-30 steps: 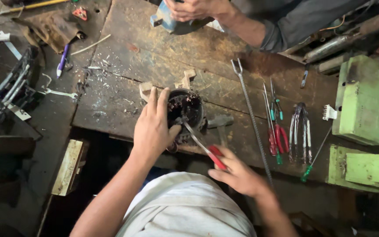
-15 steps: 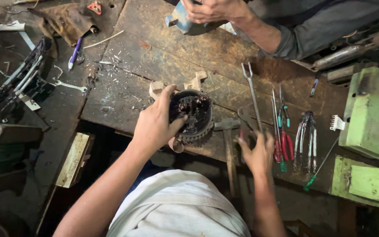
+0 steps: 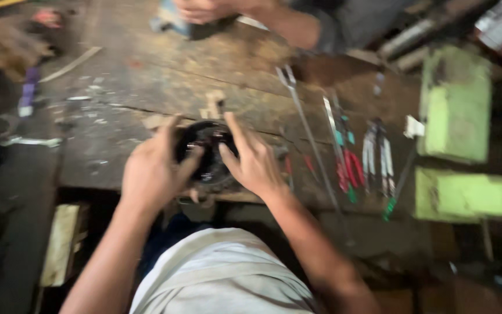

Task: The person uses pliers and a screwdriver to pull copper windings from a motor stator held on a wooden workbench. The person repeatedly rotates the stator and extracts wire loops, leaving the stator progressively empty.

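Two bare hands close around one dark round metal motor part (image 3: 207, 152) at the near edge of the worn wooden surface (image 3: 146, 87), seen from the head camera. The left hand (image 3: 152, 171) cups the part's left flank, fingers curled over its rim; the right hand (image 3: 251, 160) presses on its right flank, so each grip is closed on the part, likely to steady it from both sides against the surface's edge. The picture is blurred, so the part's inner detail cannot be told.

Right of the motor part lies a long thin metal rod (image 3: 309, 139), and beyond it a row of red-handled and green-handled hand tools (image 3: 350, 163), laid parallel within easy reach. Further right stand pale green blocks (image 3: 457, 104). Beyond the motor part, at the surface's far edge, another person's hand (image 3: 204, 9) rests on a bluish object (image 3: 169, 20).
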{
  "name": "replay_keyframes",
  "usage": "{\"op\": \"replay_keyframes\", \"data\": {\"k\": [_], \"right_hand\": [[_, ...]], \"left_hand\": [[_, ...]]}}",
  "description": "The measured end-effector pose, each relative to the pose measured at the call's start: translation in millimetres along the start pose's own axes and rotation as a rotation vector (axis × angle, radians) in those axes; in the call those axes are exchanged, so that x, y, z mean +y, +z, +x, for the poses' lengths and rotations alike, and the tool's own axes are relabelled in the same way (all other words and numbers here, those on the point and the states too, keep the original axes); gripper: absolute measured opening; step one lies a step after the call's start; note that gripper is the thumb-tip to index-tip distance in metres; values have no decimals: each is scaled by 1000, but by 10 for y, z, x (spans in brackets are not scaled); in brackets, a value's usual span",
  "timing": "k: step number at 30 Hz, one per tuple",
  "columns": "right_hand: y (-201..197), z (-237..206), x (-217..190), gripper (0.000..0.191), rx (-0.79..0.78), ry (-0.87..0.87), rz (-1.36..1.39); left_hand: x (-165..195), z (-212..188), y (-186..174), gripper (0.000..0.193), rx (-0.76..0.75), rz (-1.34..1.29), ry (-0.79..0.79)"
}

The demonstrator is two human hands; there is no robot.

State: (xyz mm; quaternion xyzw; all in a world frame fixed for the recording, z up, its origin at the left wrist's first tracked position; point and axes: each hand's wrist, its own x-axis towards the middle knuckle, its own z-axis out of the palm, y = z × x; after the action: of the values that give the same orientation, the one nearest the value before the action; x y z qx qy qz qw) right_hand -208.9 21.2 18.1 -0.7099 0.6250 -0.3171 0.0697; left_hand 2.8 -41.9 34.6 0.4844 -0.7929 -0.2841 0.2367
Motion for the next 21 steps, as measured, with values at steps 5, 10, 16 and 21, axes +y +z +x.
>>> {"op": "replay_keyframes", "data": {"k": [5,10,16,21], "right_hand": [[-132,-34,283,42,-114,52,217],[-405,-216,762,49,-264,144,362],[-800,-1040,1587,23,262,603,-580],[-877,-1516,1774,51,26,722,-757]], "left_hand": [[-25,8,54,59,77,-18,193],[29,-7,87,62,-10,-37,-7],[91,64,29,67,-5,-72,-35],[-31,114,-49,80,-61,-305,105]]}}
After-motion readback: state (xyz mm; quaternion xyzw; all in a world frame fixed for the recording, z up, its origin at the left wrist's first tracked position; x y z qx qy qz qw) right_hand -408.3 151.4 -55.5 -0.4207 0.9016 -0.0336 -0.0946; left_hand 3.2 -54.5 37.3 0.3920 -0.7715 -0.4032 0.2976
